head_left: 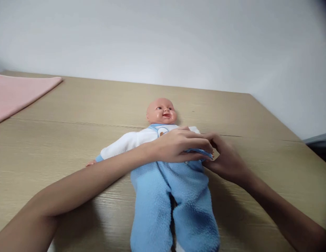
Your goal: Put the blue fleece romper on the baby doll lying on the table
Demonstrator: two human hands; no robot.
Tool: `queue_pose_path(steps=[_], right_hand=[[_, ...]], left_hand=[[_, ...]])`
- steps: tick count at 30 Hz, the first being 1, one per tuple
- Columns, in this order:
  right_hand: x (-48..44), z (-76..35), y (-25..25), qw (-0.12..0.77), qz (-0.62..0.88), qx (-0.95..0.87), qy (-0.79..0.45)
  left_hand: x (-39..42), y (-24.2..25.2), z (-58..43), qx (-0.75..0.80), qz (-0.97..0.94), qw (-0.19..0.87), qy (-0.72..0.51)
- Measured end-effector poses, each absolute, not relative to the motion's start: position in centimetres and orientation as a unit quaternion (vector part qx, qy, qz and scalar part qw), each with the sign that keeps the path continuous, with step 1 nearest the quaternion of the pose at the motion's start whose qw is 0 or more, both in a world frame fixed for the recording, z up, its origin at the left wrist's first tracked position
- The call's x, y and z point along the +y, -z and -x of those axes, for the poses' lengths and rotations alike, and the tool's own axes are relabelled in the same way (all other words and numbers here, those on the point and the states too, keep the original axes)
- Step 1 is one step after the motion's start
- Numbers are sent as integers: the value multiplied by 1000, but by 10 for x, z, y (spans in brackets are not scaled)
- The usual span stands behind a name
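Closest to the camera, the left forearm (99, 180) slants up from the lower left, laying the left hand (175, 144) across the doll (152, 199) mid-frame. Its bent fingers cover a blue cuff (199, 152); can't tell if they're gripping. Right hand (226, 157) comes from lower right, pinching that cuff. Wooden table (262, 140), pink cloth (23, 94) upper left, pale wall (163, 38) behind.

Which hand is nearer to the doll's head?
Left. The left hand is over the doll, just below its head; the right hand is lower and farther to the right.
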State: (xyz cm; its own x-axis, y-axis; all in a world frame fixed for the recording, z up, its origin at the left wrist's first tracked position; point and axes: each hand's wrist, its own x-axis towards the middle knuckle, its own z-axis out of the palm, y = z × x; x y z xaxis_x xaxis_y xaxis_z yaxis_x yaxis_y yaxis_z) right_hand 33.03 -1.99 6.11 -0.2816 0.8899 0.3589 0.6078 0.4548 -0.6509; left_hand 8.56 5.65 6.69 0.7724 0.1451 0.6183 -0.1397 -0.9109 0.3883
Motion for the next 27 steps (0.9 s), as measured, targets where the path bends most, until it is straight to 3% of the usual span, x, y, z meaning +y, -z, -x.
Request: queue_pose_path(steps=[5, 11, 17, 27], right_hand=[[-16, -332, -60, 445, 480, -667, -355], [-23, -327, -56, 418, 429, -738, -311], [-26, -334, -67, 361, 405, -778, -317], [-32, -330, -56, 363, 398, -769, -343]], left_hand=[[56, -69, -84, -58, -918, 165, -356], [56, -67, -85, -34, -926, 137, -349], [54, -65, -86, 10, -898, 260, -354], [50, -72, -86, 52, -827, 405, -386]])
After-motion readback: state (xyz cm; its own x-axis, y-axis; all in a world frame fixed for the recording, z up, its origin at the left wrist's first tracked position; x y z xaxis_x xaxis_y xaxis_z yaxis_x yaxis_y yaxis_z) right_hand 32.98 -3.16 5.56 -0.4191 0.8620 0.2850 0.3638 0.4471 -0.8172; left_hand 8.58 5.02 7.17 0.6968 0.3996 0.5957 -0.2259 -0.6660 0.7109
